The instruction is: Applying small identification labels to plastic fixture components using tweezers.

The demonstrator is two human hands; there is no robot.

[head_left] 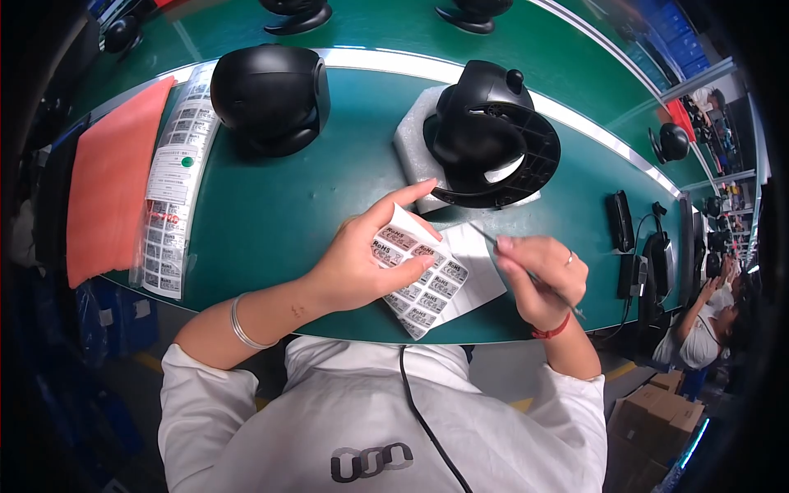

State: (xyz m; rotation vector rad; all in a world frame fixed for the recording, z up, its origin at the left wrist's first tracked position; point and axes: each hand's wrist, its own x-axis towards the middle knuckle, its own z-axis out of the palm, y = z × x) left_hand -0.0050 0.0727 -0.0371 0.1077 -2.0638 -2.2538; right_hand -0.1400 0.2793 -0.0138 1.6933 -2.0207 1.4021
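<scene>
My left hand (362, 255) is closed on a sheet of silver-grey labels (427, 289), its thumb lying across the printed side. Behind that sheet a plain white sheet (483, 283) shows. Between the thumb and fingers of my right hand (546, 278) is a pair of thin metal tweezers (486, 235), pointing up and left towards the white sheet. Just beyond my hands a black rounded device (485, 123) lies tipped over, its round base turned up, on a white foam block (411, 140). My left index finger reaches close to that base; I cannot tell whether it touches.
On the left stands another black device (271, 99), beside a bagged stack of label sheets (168, 230) and an orange sheet (115, 189). Black adapters with cables (633, 271) lie at right. More devices sit on the green belt (378, 37) beyond. A co-worker (699, 329) is at far right.
</scene>
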